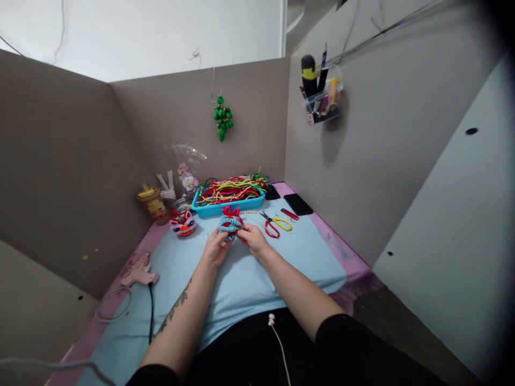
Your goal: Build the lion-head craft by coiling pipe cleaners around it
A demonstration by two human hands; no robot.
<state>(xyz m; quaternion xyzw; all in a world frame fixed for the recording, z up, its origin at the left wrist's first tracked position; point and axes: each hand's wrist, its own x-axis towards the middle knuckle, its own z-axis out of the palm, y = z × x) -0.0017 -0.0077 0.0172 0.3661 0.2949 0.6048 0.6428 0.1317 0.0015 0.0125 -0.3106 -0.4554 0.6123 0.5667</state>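
Between both hands is a small craft piece of coiled light-blue and red pipe cleaners [230, 223], held up above the blue cloth. My left hand [217, 245] grips its lower left side, thumb toward me. On its right edge, my right hand [253, 238] pinches with the fingertips; what exactly lies under those fingers is hidden. Just right of the hands lie scissors [277, 224] with one red and one yellow handle. A finished-looking animal-head piece [182, 223] in pink, orange and blue sits to the left.
Behind the hands stands a blue tray [229, 208] heaped with colourful pipe cleaners. A pink glue gun [139, 272] with its cable lies at left. A black phone [298, 204] and a red cutter [289, 214] are at right. Partition walls [201, 118] enclose the table.
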